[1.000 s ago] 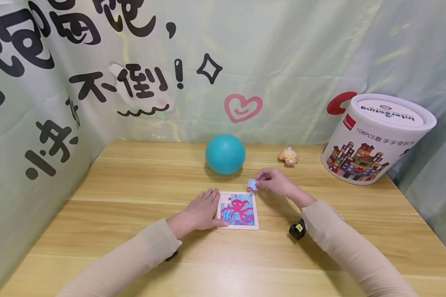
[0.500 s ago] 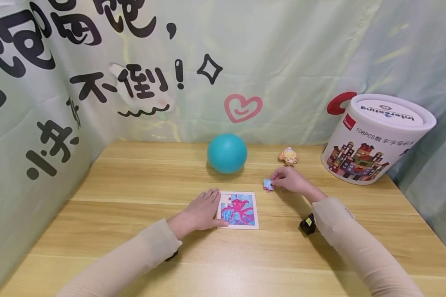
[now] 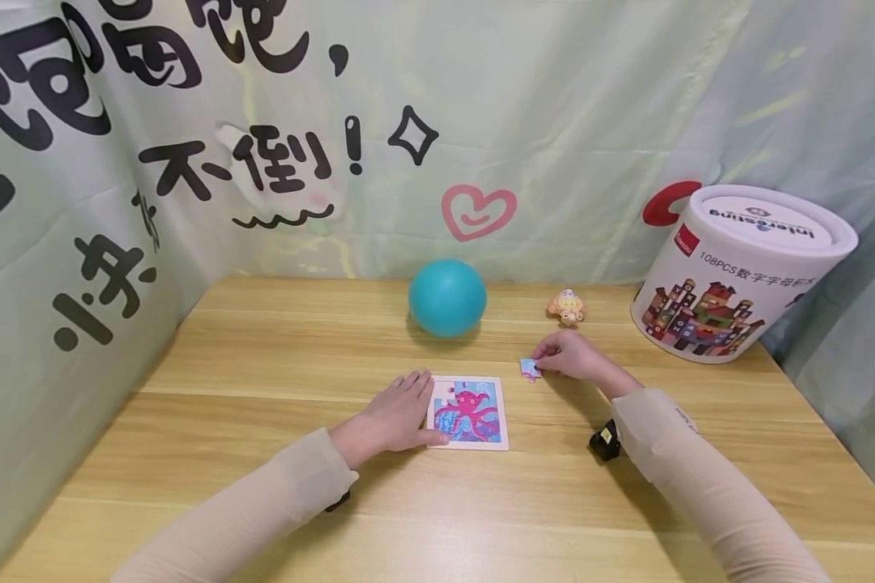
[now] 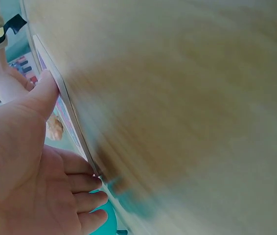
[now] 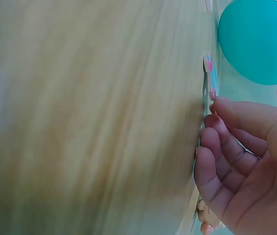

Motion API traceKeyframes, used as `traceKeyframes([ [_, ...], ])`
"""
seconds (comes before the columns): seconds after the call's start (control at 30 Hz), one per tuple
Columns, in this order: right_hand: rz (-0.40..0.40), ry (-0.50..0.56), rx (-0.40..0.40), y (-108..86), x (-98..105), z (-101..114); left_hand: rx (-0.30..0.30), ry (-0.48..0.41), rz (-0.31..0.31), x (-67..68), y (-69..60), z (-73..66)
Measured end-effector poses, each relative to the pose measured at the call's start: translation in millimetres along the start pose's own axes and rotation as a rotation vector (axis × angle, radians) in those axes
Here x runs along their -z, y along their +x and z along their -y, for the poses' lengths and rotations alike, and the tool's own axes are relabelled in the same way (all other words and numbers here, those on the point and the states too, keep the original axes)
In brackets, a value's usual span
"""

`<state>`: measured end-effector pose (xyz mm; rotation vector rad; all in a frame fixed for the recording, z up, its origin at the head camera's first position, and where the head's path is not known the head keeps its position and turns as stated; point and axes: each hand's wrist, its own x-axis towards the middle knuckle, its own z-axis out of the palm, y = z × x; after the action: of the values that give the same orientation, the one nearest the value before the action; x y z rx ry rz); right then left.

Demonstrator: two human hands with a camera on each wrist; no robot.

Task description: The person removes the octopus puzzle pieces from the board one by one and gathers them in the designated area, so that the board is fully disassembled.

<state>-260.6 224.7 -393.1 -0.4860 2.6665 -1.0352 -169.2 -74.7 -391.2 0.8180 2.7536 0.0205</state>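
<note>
A square jigsaw puzzle (image 3: 470,417) with a pink octopus on blue lies in a pale frame on the table. Bare backing shows at its upper left corner. Along the frame's left side rests my left hand (image 3: 397,413), fingers straight and thumb at the lower edge; the left wrist view has this hand (image 4: 35,161) touching the frame's rim (image 4: 75,115). Right of the puzzle, my right hand (image 3: 570,355) pinches a blue and pink puzzle piece (image 3: 530,369) by its edge. In the right wrist view, thumb and fingers hold that piece (image 5: 210,76) low by the tabletop.
Behind the puzzle sits a teal ball (image 3: 448,298). A small plush-like figurine (image 3: 567,308) is beyond my right hand. The large white block bucket (image 3: 736,275) stands at the back right. A printed curtain (image 3: 554,121) borders the wooden table (image 3: 262,340).
My right hand has carried the puzzle piece to the right, away from the frame, then slightly nearer. My left hand has stayed still. The ball has shifted slightly right and back.
</note>
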Motion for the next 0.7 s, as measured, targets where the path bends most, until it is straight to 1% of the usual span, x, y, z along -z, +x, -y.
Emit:
traceKeyframes([
  [0.2, 0.010, -0.005, -0.021, -0.4, 0, 2, -0.003, 0.008, -0.004, -0.6, 0.8, 0.3],
  [0.33, 0.021, 0.003, -0.033, -0.7, 1, 4, -0.010, 0.015, -0.021, -1.1, 1.2, 0.4],
  [0.5, 0.002, -0.032, 0.035, -3.6, 3, 10, -0.007, 0.000, -0.017, -1.4, 1.2, 0.2],
  [0.6, -0.010, -0.057, 0.076, -5.4, 3, 23, -0.003, -0.009, -0.012, -1.6, 1.1, 0.2],
  [0.7, 0.004, -0.045, 0.098, -5.2, -2, 37, -0.001, -0.005, -0.011, -1.7, 1.1, 0.3],
])
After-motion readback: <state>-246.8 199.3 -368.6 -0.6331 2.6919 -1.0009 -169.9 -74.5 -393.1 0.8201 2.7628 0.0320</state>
